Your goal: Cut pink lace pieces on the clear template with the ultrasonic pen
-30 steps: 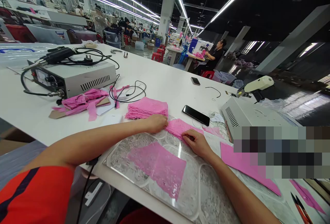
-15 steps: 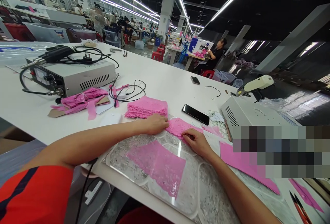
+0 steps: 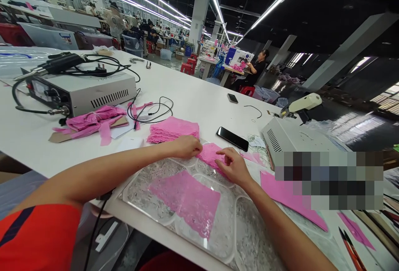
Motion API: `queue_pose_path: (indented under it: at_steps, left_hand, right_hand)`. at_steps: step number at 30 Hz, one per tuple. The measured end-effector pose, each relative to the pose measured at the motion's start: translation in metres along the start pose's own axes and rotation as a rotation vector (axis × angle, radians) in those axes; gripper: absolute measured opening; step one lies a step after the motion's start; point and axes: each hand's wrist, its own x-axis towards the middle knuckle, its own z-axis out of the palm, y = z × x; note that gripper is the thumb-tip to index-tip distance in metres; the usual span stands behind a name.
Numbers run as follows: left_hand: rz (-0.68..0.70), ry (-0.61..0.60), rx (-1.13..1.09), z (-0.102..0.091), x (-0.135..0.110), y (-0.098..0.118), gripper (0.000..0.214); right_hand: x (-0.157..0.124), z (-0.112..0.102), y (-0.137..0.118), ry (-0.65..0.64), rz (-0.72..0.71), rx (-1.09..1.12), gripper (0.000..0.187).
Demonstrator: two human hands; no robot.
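Note:
My left hand [image 3: 186, 146] and my right hand [image 3: 233, 163] both pinch a small piece of pink lace [image 3: 211, 155] that lies at the far edge of a clear plastic sheet [image 3: 146, 192]. The left fingers are closed on its left edge, the right fingers on its right side. A larger pink lace piece [image 3: 187, 198] lies flat under the clear sheet, nearer to me. A stack of pink lace pieces [image 3: 173, 129] sits just beyond my left hand.
A grey metal box [image 3: 81, 92] with cables and a handpiece stands at the left, pink scraps [image 3: 90, 121] in front of it. A black phone [image 3: 232, 139] lies beyond my hands. A second box [image 3: 289, 138] is at the right, with pink strips [image 3: 289, 198] beside it. A person sits at a far table.
My right hand has shifted slightly left along the small lace piece and its fingers have lifted and curled. The left hand has stayed in place.

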Motion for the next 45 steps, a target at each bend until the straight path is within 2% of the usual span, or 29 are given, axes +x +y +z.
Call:
queue_pose_path:
  at_steps: [3,6,8,12,15,17,22,26,27,28,31,35,38,40,45]
  left_hand:
    - [-0.021,0.030,-0.029,-0.009,0.005,0.009,0.017]
    - [-0.081,0.073,-0.051,-0.014,0.010,0.019,0.014]
    - [-0.159,0.112,-0.056,-0.013,0.013,0.027,0.014]
    - [-0.302,0.130,-0.059,0.003,0.023,0.050,0.032]
    - [-0.343,0.101,-0.046,0.017,0.040,0.073,0.049]
    - [-0.345,0.090,-0.023,0.023,0.054,0.089,0.051]
    - [-0.289,0.057,0.087,0.027,0.080,0.115,0.033]
    - [-0.136,0.049,0.170,0.029,0.073,0.125,0.021]
    - [-0.078,0.043,0.183,0.030,0.066,0.129,0.018]
    - [-0.011,0.030,0.192,0.033,0.059,0.132,0.016]
    - [0.191,-0.045,0.203,0.043,0.030,0.144,0.013]
    - [0.370,-0.129,0.200,0.052,0.001,0.155,0.010]
    - [0.368,-0.189,0.103,0.048,0.000,0.155,0.012]
    - [0.318,-0.216,0.022,0.042,0.012,0.155,0.014]
    - [0.198,-0.201,-0.052,0.037,0.075,0.160,0.017]
  right_hand:
    - [0.009,0.012,-0.021,0.023,-0.021,-0.051,0.032]
    - [0.023,0.022,-0.030,0.056,0.007,-0.069,0.009]
    - [0.032,0.019,-0.030,0.096,0.045,-0.058,0.009]
    - [0.039,-0.005,-0.023,0.221,0.126,-0.020,0.010]
    - [0.035,-0.029,-0.023,0.324,0.173,-0.011,0.010]
    - [0.029,-0.045,-0.024,0.394,0.199,-0.014,0.012]
    - [-0.007,-0.090,-0.018,0.571,0.285,-0.047,0.018]
    - [-0.070,-0.114,-0.001,0.664,0.408,-0.097,0.019]
    - [-0.089,-0.114,0.003,0.652,0.446,-0.120,0.018]
    - [-0.108,-0.113,0.007,0.578,0.498,-0.184,0.019]
    - [-0.161,-0.103,0.017,0.471,0.565,-0.230,0.015]
    - [-0.211,-0.094,0.019,0.264,0.621,-0.441,0.015]
    - [-0.226,-0.096,0.017,0.189,0.628,-0.538,0.017]
    - [-0.224,-0.099,0.017,0.211,0.596,-0.532,0.017]
    - [-0.185,-0.110,0.027,0.369,0.479,-0.356,0.018]
